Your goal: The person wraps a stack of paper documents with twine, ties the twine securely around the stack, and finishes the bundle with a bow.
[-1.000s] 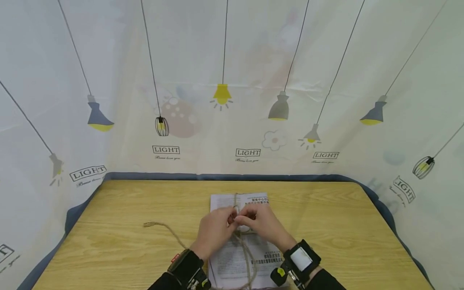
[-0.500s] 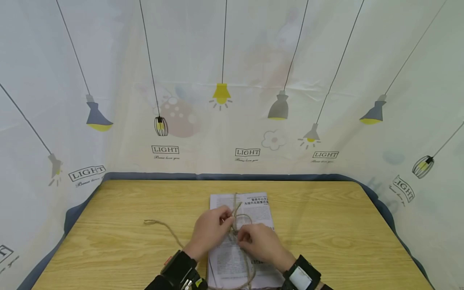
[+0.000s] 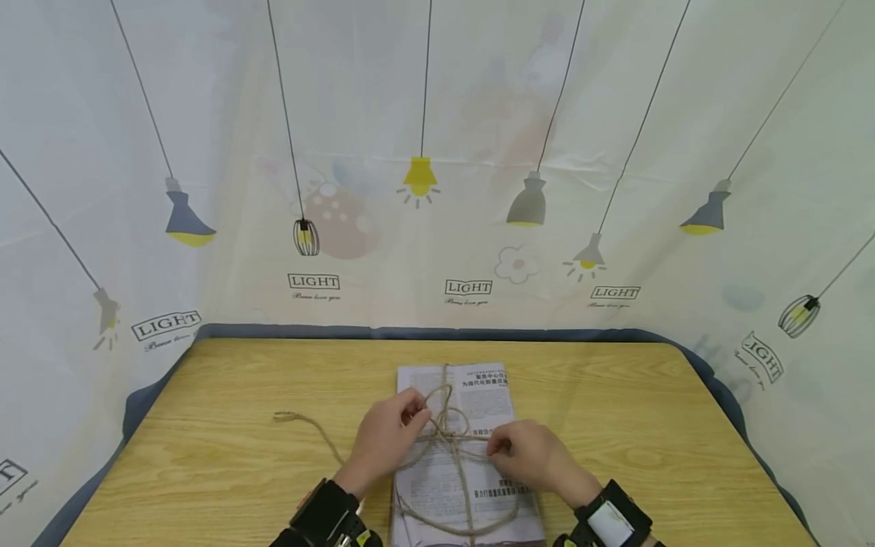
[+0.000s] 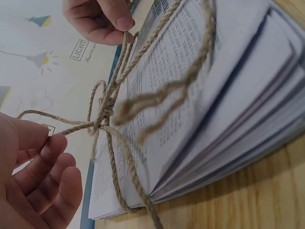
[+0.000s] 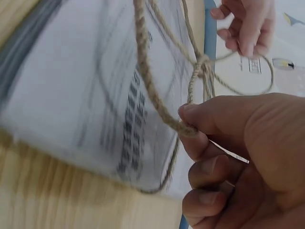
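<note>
A stack of folded newspapers (image 3: 427,494) lies on the table, bound crosswise with brown twine (image 3: 469,490). The twine's knot (image 4: 106,110) sits at the crossing on top, with small loops beside it. My left hand (image 3: 387,431) pinches a loop of twine left of the knot between thumb and index finger. To the right, my right hand (image 3: 536,456) pinches another strand; the right wrist view shows thumb and forefinger on it close to the twine end (image 5: 189,130). A slack curve of twine droops across the near part of the papers.
A loose frayed twine end (image 3: 290,416) stretches left over the wooden table (image 3: 205,456). Behind the table hangs a pale cloth (image 3: 383,228) printed with lamps. Both wrists wear black straps with cameras (image 3: 611,520).
The hands were together over the knot; they have since moved apart, the right one rightward and nearer. The twine bow between them now shows, and a slack twine curve has spread over the papers.
</note>
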A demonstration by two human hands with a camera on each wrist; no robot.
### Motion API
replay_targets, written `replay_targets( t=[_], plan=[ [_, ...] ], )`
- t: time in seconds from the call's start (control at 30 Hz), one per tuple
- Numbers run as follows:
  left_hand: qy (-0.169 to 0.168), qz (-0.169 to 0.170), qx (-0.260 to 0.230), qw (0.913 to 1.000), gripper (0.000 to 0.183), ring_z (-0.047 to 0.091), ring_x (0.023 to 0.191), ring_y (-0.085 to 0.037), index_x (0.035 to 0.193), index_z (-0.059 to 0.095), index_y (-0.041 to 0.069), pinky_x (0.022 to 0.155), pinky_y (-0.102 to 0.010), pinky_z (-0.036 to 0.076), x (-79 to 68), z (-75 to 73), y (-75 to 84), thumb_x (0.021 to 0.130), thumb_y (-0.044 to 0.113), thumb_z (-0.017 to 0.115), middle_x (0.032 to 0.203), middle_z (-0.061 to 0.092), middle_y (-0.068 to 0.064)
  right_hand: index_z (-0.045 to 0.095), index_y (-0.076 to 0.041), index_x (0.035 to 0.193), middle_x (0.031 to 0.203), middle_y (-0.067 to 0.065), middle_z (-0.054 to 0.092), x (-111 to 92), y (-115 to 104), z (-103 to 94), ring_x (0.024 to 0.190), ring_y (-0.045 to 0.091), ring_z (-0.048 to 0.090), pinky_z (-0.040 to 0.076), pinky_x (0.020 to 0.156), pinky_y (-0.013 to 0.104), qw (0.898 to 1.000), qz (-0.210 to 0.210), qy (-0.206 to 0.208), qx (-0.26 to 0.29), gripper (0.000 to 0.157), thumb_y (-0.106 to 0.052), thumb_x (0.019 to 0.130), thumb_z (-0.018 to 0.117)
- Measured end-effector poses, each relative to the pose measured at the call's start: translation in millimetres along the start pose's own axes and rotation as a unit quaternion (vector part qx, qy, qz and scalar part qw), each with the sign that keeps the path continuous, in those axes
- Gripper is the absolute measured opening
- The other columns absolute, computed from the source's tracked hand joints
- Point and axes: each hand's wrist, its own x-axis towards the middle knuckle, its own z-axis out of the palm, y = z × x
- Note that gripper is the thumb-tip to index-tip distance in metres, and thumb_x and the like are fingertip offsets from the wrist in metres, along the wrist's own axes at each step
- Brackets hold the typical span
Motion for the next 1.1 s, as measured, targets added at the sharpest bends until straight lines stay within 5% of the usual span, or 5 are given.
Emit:
replay_targets(
  t=[0.27, 0.5, 0.73, 1.1],
  plan=[
    [-0.003, -0.01, -0.026, 0.9996, 0.007, 0.051, 0.07, -0.006, 0.093, 0.062, 0.021, 0.066, -0.023, 0.041, 0.6, -4.3, -0.6, 0.099, 0.02, 0.057, 0.078, 0.056, 0.012, 0.074, -0.015, 0.087, 0.082, -0.006, 0.06, -3.8, 6.0, -11.3, 0.069, 0.007, 0.051, 0.043, 0.061, 0.026, 0.995, 0.081, 0.02, -0.046, 0.004, -0.017, 0.088, 0.07],
    [-0.035, -0.029, -0.111, 0.9928, 0.01, 0.058, 0.085, -0.011, 0.092, 0.058, 0.021, 0.069, -0.024, 0.042, 0.5, -7.2, 1.2, 0.101, 0.024, 0.054, 0.091, 0.064, 0.003, 0.072, -0.015, 0.089, 0.069, -0.006, 0.056, 5.9, 6.0, -14.9, 0.057, 0.01, 0.047, 0.036, 0.051, 0.026, 0.984, 0.133, 0.069, -0.098, 0.004, -0.015, 0.089, 0.068],
    [-0.055, -0.037, -0.174, 0.9824, 0.009, 0.062, 0.086, -0.029, 0.095, 0.054, 0.013, 0.067, -0.025, 0.045, 0.3, -9.9, 3.2, 0.102, 0.017, 0.051, 0.089, 0.066, -0.014, 0.068, -0.012, 0.085, 0.085, -0.001, 0.057, 20.8, 8.9, -15.2, 0.069, 0.009, 0.048, 0.043, 0.062, 0.027, 0.981, 0.088, 0.108, -0.137, 0.006, -0.008, 0.089, 0.066],
    [-0.052, -0.039, -0.174, 0.9825, 0.005, 0.057, 0.079, -0.018, 0.1, 0.054, 0.011, 0.069, -0.025, 0.043, -1.8, -11.1, 3.9, 0.1, 0.015, 0.055, 0.085, 0.062, -0.008, 0.066, -0.013, 0.086, 0.083, 0.0, 0.066, 38.6, 8.3, -17.8, 0.076, 0.015, 0.062, 0.052, 0.067, 0.029, 0.952, -0.006, 0.122, -0.282, 0.011, -0.003, 0.09, 0.066]
  ],
)
